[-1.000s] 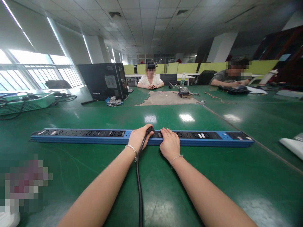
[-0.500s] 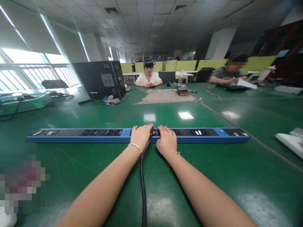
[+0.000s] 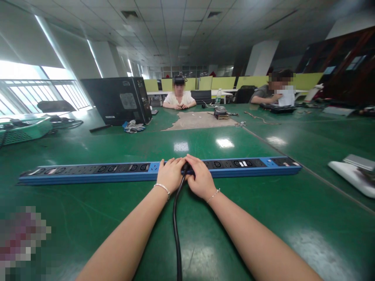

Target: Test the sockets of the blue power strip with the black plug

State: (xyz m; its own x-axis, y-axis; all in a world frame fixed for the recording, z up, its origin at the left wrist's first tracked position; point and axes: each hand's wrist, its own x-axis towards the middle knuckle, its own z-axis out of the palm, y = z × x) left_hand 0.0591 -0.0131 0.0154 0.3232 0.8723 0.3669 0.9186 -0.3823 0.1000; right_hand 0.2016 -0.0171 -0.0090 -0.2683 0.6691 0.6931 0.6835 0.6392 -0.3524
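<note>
A long blue power strip [image 3: 88, 178] with rows of black sockets lies across the green table before me. At its middle, a black plug [image 3: 186, 167] sits on the socket face, its thick black cable [image 3: 175, 222] running back toward me. My left hand [image 3: 170, 174] is closed at the plug's left side, its fingers over the strip. From the right, my right hand [image 3: 201, 178] closes around the same plug, thumb near the cable and fingertips meeting those of the left. The hands hide the plug's front end, so how deep it sits cannot be seen.
A black computer case [image 3: 117, 100] stands at the back left, gloves [image 3: 133, 126] beside it. A green basket [image 3: 27, 132] with cables is farther left. A white device [image 3: 350, 177] lies at right. Two people sit across the table [image 3: 252, 242].
My right hand has moved left from the strip onto the plug, against my left hand. The view has shifted slightly right. The person at the back right now holds up a white sheet.
</note>
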